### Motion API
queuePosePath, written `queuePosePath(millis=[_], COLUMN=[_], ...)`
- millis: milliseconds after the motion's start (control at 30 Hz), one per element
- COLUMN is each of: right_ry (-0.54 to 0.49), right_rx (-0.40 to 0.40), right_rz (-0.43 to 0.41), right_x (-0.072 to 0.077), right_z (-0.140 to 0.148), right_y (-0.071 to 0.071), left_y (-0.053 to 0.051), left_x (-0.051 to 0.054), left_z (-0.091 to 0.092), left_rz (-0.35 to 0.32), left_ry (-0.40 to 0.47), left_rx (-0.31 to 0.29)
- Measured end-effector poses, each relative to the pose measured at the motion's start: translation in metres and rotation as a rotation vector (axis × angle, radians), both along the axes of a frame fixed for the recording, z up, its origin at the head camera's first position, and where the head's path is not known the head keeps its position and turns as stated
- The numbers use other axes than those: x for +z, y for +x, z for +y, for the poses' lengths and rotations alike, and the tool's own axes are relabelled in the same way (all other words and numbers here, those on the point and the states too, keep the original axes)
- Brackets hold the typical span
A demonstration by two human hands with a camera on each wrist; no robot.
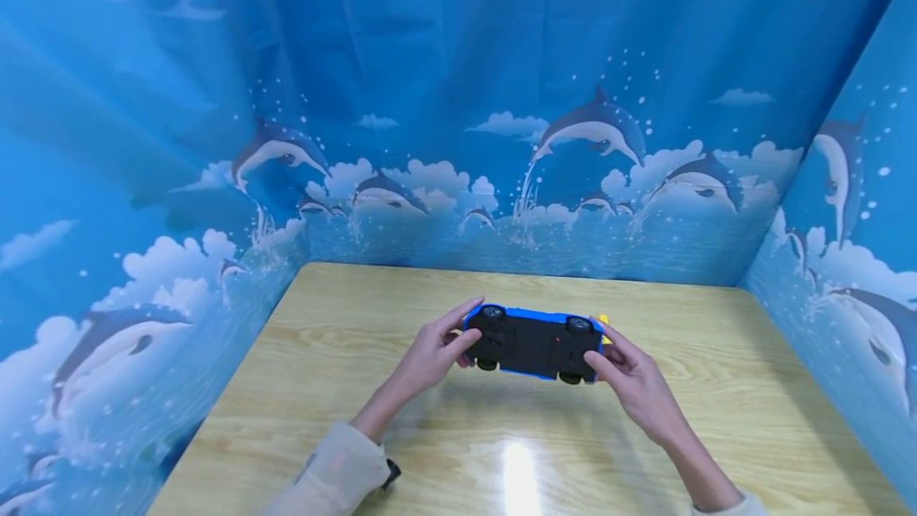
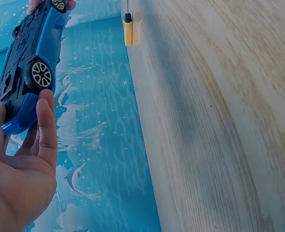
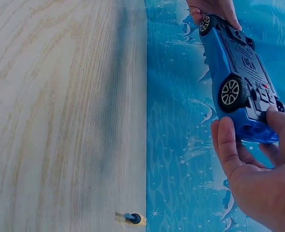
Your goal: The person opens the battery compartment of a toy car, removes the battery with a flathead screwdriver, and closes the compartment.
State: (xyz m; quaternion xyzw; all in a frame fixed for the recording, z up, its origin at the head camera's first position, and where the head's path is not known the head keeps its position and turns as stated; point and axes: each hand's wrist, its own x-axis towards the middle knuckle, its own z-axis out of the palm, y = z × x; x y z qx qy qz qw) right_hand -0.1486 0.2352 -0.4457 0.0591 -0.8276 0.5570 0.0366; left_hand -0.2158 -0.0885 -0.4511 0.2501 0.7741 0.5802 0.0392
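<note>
currently, the left grip [image 1: 431, 349] and the right grip [image 1: 640, 388] pinch opposite ends of the blue toy car [image 1: 532, 345] above the desk [image 1: 337, 325], thumbs [image 1: 469, 340] on its underside [image 3: 244, 63], presumably to steady it from both sides with that face exposed for viewing.

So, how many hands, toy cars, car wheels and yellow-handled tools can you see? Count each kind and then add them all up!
Hands: 2, the left hand and the right hand
Blue toy car: 1
Car wheels: 4
Yellow-handled tool: 1
Total: 8
</note>
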Motion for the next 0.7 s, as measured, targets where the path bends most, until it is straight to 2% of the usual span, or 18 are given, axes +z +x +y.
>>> queuePosePath(millis=[233,700], right_ry=[-0.025,-0.103], right_rx=[0.040,0.045], right_rz=[0.066,0.042], right_x=[-0.0013,-0.0014], right_z=[0.0011,0.0012], right_y=[-0.0022,-0.0022], left_y=[-0.0007,-0.0016], left_x=[0.0021,0.0032], left_z=[-0.0008,-0.0030], left_rz=[-0.006,-0.009], left_ry=[0.014,0.025], left_rx=[-0.002,-0.066])
